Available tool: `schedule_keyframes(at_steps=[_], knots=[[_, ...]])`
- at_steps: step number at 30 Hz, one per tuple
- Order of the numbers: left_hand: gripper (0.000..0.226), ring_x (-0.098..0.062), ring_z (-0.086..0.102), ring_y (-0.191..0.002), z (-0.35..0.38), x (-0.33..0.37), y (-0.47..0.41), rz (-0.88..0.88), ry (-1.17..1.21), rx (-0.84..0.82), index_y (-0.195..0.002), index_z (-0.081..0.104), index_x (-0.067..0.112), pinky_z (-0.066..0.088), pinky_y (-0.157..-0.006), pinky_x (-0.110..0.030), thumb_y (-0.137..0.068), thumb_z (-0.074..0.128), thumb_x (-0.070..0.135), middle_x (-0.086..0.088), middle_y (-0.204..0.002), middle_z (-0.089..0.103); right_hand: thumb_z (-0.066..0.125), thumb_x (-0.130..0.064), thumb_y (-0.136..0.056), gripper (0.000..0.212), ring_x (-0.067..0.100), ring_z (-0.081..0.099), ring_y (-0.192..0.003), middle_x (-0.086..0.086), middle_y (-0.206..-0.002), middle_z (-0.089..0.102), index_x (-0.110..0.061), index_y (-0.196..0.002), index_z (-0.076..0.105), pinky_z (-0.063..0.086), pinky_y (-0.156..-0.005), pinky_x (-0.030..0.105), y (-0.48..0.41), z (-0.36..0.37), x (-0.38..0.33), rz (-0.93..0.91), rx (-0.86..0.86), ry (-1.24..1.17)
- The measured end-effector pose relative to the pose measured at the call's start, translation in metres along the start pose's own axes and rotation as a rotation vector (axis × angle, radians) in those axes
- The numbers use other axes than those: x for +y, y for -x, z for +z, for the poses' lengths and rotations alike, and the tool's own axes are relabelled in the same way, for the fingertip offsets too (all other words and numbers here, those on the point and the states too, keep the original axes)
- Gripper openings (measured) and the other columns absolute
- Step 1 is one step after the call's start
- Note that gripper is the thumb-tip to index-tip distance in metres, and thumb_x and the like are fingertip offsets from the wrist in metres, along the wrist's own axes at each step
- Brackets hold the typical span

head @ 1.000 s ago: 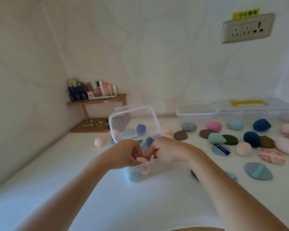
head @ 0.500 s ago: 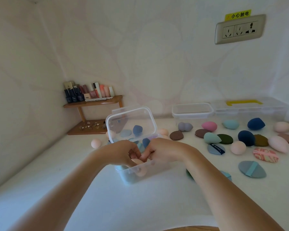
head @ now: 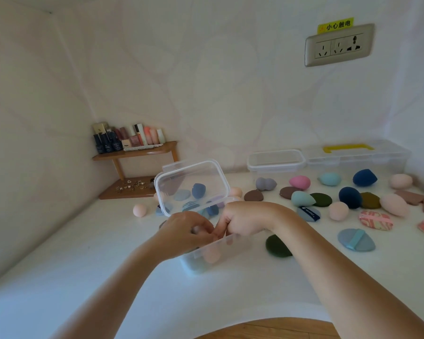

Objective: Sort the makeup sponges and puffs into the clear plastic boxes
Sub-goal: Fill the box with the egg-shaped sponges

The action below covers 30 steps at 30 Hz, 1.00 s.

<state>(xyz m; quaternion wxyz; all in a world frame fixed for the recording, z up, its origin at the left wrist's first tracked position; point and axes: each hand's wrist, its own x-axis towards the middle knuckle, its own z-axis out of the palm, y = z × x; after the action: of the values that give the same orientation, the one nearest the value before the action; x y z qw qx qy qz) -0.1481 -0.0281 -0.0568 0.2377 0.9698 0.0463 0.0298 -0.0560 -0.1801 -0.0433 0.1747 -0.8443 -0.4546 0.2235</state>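
Since a moment ago our hands [head: 212,227] stay bunched over the open box [head: 216,253] mid-frame, grasp unclear, while many sponges [head: 301,198] wait at right

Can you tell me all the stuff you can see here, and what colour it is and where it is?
Open box: one, clear, under the hands, lid up.
Closed boxes: two, clear, back by the wall; small, big with yellow handle.
Sponges and puffs: many on the white table, right side; pink, navy, dark green, more.
Shelf: one, wooden, left corner, bottles on top.
Socket: one, grey, wall.
Left hand: at the box's front edge.
Right hand: there too, fist closed.
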Motion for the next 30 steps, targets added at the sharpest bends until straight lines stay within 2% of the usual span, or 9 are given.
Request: schedule_keyframes(at_steps=[2,5,8,11,14,19,22,25,30], knots=[[0.043,-0.012,0.059,-0.082,0.006,0.008,0.0,0.004,-0.038,0.004,-0.083,0.072,0.032,0.053,-0.077,-0.037,-0.063,0.05,0.064,0.01,-0.082,0.067,0.033,0.007,-0.087,0.056,0.005,0.058,-0.082,-0.001,-0.103,0.063,-0.026,-0.103,0.075,0.046,-0.066,0.012,0.017,-0.003,0.007,-0.072,0.126,-0.135],[0.016,-0.008,0.058,-0.084,0.012,0.021,-0.002,0.0,-0.076,0.013,-0.086,0.073,0.03,0.051,-0.078,-0.028,-0.081,0.06,0.037,0.013,-0.088,0.067,0.038,0.011,-0.087,0.047,0.002,0.062,-0.075,-0.005,-0.088,0.071,-0.015,-0.098,0.075,0.051,-0.07,0.014,0.047,-0.013,0.024,-0.133,0.365,-0.336],[0.017,-0.009,0.057,-0.086,0.021,0.033,-0.005,-0.024,-0.094,0.03,-0.082,0.072,0.024,0.051,-0.084,-0.031,-0.081,0.063,0.039,0.011,-0.086,0.066,0.045,0.007,-0.088,0.041,0.002,0.065,-0.078,-0.009,-0.085,0.073,-0.019,-0.09,0.076,0.053,-0.079,0.017,0.071,-0.025,0.052,-0.058,0.577,-0.35],[0.017,-0.009,0.054,-0.08,0.029,0.046,-0.008,-0.075,-0.119,0.041,-0.071,0.064,0.027,0.051,-0.083,-0.032,-0.08,0.064,0.041,0.012,-0.077,0.061,0.051,-0.004,-0.093,0.029,0.005,0.063,-0.096,-0.009,-0.104,0.071,-0.021,-0.098,0.073,0.048,-0.092,0.023,0.087,-0.034,0.085,0.129,0.733,-0.276],[0.017,-0.012,0.056,-0.078,0.033,0.054,-0.013,-0.1,-0.102,0.033,-0.072,0.065,0.025,0.053,-0.084,-0.034,-0.08,0.065,0.04,0.009,-0.077,0.063,0.049,-0.004,-0.093,0.033,0.017,0.056,-0.114,0.0,-0.13,0.058,-0.018,-0.12,0.062,0.043,-0.092,0.027,0.104,-0.042,0.124,0.412,0.872,-0.211],[0.025,-0.014,0.056,-0.082,0.032,0.062,-0.014,-0.143,-0.084,-0.013,-0.081,0.069,0.017,0.05,-0.085,-0.031,-0.078,0.068,0.042,0.003,-0.087,0.065,0.051,-0.007,-0.09,0.053,0.023,0.053,-0.095,0.01,-0.134,0.044,-0.018,-0.141,0.042,0.048,-0.067,0.03,0.119,-0.045,0.16,0.688,0.865,-0.172],[0.022,-0.013,0.054,-0.081,0.031,0.062,-0.014,-0.145,-0.1,-0.026,-0.078,0.066,0.019,0.049,-0.085,-0.03,-0.079,0.068,0.041,0.007,-0.084,0.062,0.042,-0.01,-0.095,0.055,0.028,0.051,-0.109,0.013,-0.135,0.043,-0.021,-0.147,0.031,0.05,-0.073,0.033,0.115,-0.043,0.165,0.719,0.748,-0.13],[0.021,-0.012,0.054,-0.08,0.031,0.063,-0.014,-0.135,-0.096,-0.028,-0.078,0.066,0.019,0.049,-0.085,-0.03,-0.08,0.068,0.04,0.009,-0.082,0.061,0.038,-0.011,-0.096,0.054,0.029,0.053,-0.109,0.015,-0.138,0.044,-0.021,-0.148,0.029,0.049,-0.084,0.036,0.109,-0.039,0.169,0.716,0.62,-0.081],[0.022,-0.011,0.054,-0.08,0.032,0.063,-0.014,-0.123,-0.105,-0.027,-0.083,0.069,0.021,0.051,-0.089,-0.034,-0.08,0.067,0.042,0.012,-0.078,0.06,0.053,-0.017,-0.093,0.043,0.032,0.051,-0.106,0.019,-0.128,0.039,-0.003,-0.133,0.045,0.045,-0.08,0.034,0.1,-0.039,0.174,0.792,0.742,-0.002]])
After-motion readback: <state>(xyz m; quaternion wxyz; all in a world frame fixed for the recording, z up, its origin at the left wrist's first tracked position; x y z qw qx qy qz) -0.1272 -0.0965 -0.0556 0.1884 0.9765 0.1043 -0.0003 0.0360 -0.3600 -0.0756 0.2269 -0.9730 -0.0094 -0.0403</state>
